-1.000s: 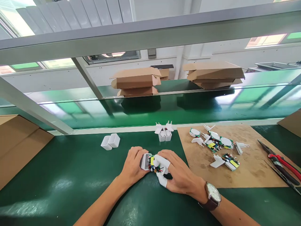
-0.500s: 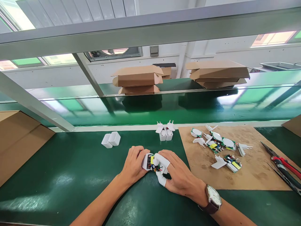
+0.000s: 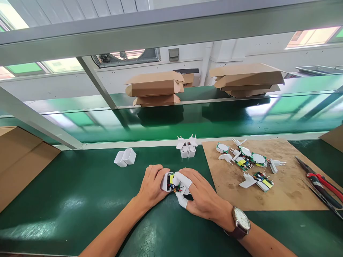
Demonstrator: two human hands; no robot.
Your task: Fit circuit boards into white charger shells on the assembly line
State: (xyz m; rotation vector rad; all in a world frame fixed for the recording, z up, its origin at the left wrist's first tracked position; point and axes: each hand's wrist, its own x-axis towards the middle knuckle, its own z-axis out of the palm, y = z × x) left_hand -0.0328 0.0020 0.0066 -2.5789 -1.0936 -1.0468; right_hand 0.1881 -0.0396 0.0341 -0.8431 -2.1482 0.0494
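Observation:
My left hand (image 3: 153, 184) is closed around a white plastic charger case (image 3: 164, 182), its opening turned to the right. From the right, my right hand (image 3: 199, 191), with white covers on thumb and forefinger, grips a circuit board (image 3: 172, 179) with a yellow-wrapped part and small components. The board's left end sits at or inside the case's mouth; how deep I cannot tell. Behind my hands, two filled white cases (image 3: 188, 150) stand upright with plug pieces (image 3: 190, 141) sticking out on top. Two white cases (image 3: 125, 157) without plugs stand to the left.
On the right, a brown cardboard sheet (image 3: 222, 185) carries several circuit boards (image 3: 244, 160) with white plug parts. Red-and-black pliers (image 3: 318, 182) and tweezers (image 3: 320, 198) lie at its right side. A carton (image 3: 26, 164) stands far left; flat boxes (image 3: 155, 87) lie beyond the rail.
The board appears slightly closer into the case, my right hand having shifted a little left. The whole view has moved slightly; the other things keep their places.

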